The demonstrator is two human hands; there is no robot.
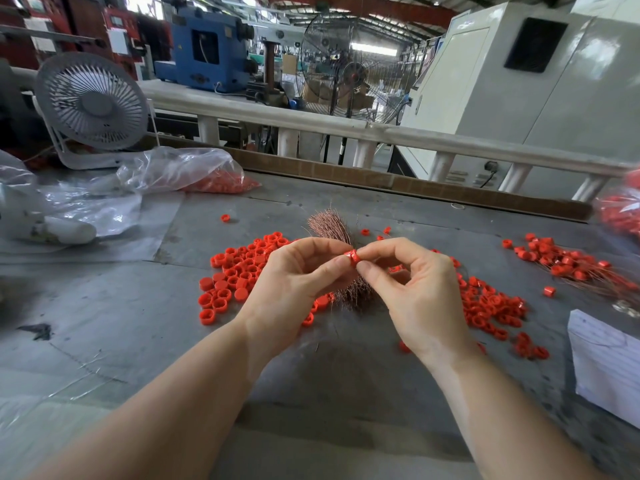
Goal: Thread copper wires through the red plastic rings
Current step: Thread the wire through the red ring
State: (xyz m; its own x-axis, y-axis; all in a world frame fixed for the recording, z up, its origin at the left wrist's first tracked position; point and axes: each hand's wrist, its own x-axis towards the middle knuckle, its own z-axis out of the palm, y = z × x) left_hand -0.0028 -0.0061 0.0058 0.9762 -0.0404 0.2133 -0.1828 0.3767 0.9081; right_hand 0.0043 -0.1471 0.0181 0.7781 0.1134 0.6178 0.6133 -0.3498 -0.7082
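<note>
One red plastic ring [352, 257] is held above the table, pinched between both hands. My left hand [294, 282] grips it from the left with thumb and forefinger, and my right hand [415, 285] pinches it from the right. A bundle of thin copper wires [330, 225] lies on the grey table behind and under the hands, its lower end [360, 296] showing between them. Loose red rings lie in a pile at the left [235, 271] and another at the right [491, 306]. Rings with wires in them lie at the far right [568, 261].
A clear plastic bag holding more red rings [194, 174] and a small white desk fan [91, 102] stand at the back left. White paper [606, 362] lies at the right edge. A wooden strip [415, 185] borders the table's far side, with a railing behind it.
</note>
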